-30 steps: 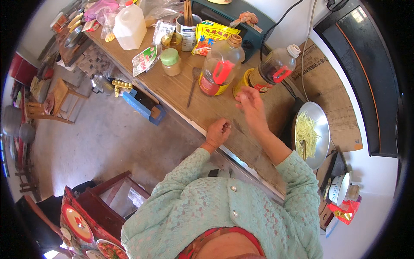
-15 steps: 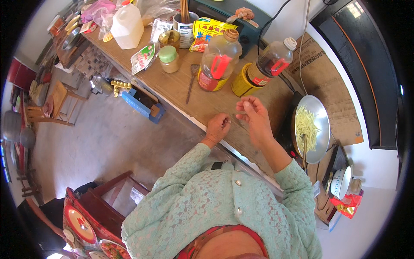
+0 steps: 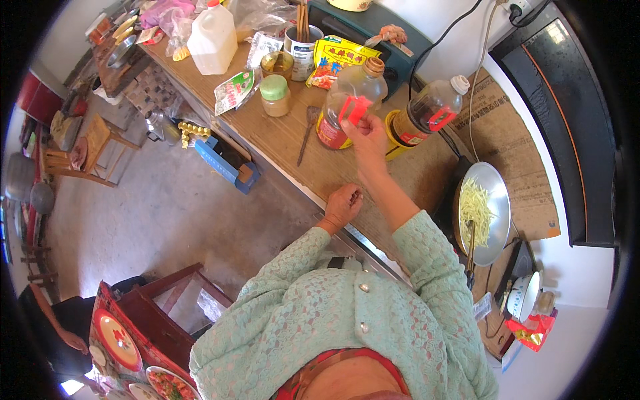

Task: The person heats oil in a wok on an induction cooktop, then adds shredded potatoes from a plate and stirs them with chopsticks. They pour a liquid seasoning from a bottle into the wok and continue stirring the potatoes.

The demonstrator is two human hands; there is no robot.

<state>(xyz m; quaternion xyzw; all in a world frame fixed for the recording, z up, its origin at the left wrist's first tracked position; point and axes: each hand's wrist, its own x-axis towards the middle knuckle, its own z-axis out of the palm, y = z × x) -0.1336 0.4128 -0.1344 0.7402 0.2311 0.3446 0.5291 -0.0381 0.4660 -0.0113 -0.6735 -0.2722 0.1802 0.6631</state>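
Note:
My right hand (image 3: 368, 139) has its fingers closed on the red handle of a large clear plastic oil bottle (image 3: 331, 131), which stands upright on the wooden table. At the table's front edge, my left hand (image 3: 343, 205) rests with its fingers curled in and nothing showing in them. Just right of the oil bottle, a dark sauce bottle (image 3: 421, 112) with a white cap and red handle stands at a yellow container (image 3: 398, 148). To the right sits a wok (image 3: 499, 193) holding pale green shreds (image 3: 476, 208), with a metal utensil (image 3: 471, 240) leaning in it.
A green-lidded jar (image 3: 275, 97), a yellow seasoning packet (image 3: 337, 57), a tin of chopsticks (image 3: 303, 50) and a white jug (image 3: 212, 41) stand further back. A thin dark spatula (image 3: 307, 137) lies near the oil bottle. Another person's arm (image 3: 60, 320) shows lower left, by dishes.
My right hand has moved left and away from me, from open above the table to a grip on the oil bottle's handle. The left hand stays at the table edge.

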